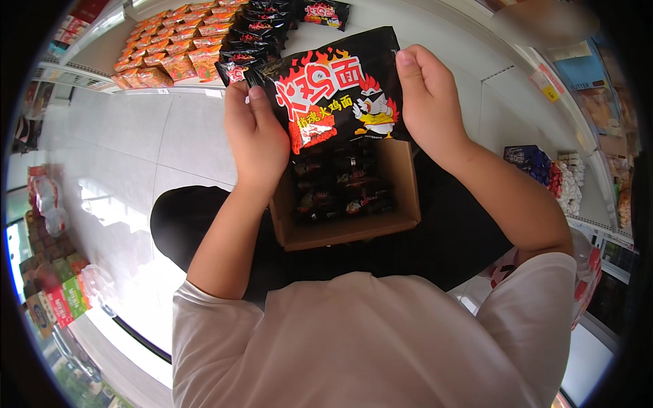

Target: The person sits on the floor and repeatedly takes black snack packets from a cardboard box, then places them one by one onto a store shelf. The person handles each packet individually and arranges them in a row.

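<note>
A black noodle packet [380,66] with flames and a cartoon rooster on its front is stretched between my two hands. My left hand [260,130] pinches its left edge, thumb on the front. Its right edge is held by my right hand [431,102], also with the thumb in front. Below the packet, an open cardboard box [347,229] rests at my lap. Inside it lie several similar dark packets [357,178], dim in the shade. The far part of the box is hidden behind the held packet.
Ahead is a white shelf [377,15] with rows of orange packets [178,46], a row of black packets [260,30] and a single black packet [324,13]. On the right shelf stand blue packets [528,158] and white ones [571,173]. Cartons [66,301] stand at left beyond the tiled floor [122,137].
</note>
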Action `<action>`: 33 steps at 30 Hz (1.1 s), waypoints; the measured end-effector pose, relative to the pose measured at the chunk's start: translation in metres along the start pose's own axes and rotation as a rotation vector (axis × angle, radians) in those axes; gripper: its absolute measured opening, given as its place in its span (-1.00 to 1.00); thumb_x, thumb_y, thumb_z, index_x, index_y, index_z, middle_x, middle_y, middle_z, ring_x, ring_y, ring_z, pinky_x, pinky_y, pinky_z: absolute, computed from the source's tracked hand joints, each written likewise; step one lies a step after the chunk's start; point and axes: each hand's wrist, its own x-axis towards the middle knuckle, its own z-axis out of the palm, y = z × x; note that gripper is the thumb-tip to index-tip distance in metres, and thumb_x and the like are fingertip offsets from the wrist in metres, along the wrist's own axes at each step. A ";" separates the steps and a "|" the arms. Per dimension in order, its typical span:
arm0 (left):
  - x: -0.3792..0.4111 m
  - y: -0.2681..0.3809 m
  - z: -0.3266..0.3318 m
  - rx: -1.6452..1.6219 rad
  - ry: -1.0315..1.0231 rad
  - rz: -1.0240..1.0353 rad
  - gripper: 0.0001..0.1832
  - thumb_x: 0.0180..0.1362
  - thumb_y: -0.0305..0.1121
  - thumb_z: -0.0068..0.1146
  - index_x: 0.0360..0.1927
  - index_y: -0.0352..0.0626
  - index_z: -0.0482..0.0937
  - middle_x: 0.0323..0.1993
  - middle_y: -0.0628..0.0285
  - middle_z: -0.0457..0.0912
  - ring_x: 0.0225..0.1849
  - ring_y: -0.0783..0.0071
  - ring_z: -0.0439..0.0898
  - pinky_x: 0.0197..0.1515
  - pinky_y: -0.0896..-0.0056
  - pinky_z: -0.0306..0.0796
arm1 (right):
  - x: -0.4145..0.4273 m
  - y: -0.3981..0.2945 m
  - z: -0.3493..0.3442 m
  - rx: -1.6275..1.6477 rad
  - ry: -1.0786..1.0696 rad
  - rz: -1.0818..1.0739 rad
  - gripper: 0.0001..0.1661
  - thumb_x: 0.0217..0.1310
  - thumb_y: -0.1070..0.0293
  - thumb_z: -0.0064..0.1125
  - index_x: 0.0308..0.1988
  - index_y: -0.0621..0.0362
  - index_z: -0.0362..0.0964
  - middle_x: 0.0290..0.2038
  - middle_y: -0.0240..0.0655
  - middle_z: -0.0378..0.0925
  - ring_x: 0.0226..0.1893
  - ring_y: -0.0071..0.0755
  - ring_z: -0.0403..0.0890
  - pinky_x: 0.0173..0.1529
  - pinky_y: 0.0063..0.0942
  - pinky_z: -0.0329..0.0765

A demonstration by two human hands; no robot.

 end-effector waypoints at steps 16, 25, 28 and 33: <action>0.011 -0.019 -0.011 -0.194 -0.113 -0.211 -0.79 0.56 -0.34 -0.10 -0.13 -0.29 0.46 -0.45 0.26 0.53 -0.38 0.53 0.40 -0.30 0.40 0.36 | -0.001 0.002 0.011 -0.149 -0.039 -0.296 -0.76 0.51 0.34 0.15 -0.26 0.22 0.33 -0.60 -0.14 0.43 -0.65 -0.11 0.46 -0.50 -0.28 0.39; 0.011 -0.004 -0.016 0.180 0.015 0.230 -0.91 0.50 -0.44 -0.04 -0.09 -0.25 0.43 -0.44 0.16 0.59 -0.47 0.29 0.56 -0.39 0.34 0.39 | 0.005 0.009 0.016 -0.178 -0.062 0.043 -0.65 0.58 0.23 0.03 -0.28 0.27 0.37 -0.59 -0.12 0.41 -0.58 -0.19 0.40 -0.39 -0.26 0.40; 0.014 -0.009 -0.008 -0.188 0.001 -0.156 -0.82 0.55 -0.37 -0.10 -0.12 -0.27 0.47 -0.41 0.35 0.54 -0.40 0.62 0.41 -0.29 0.49 0.36 | 0.001 -0.004 0.016 -0.137 -0.015 -0.194 -0.73 0.55 0.31 0.08 -0.26 0.26 0.36 -0.60 -0.15 0.41 -0.62 -0.18 0.42 -0.44 -0.31 0.41; 0.014 -0.007 -0.010 -0.355 -0.018 -0.304 -0.80 0.56 -0.35 -0.09 -0.12 -0.28 0.48 -0.39 0.32 0.53 -0.38 0.61 0.39 -0.28 0.45 0.35 | 0.004 0.006 0.014 -0.103 -0.010 -0.287 -0.72 0.57 0.30 0.05 -0.26 0.26 0.36 -0.59 -0.22 0.42 -0.67 -0.31 0.37 -0.50 -0.38 0.36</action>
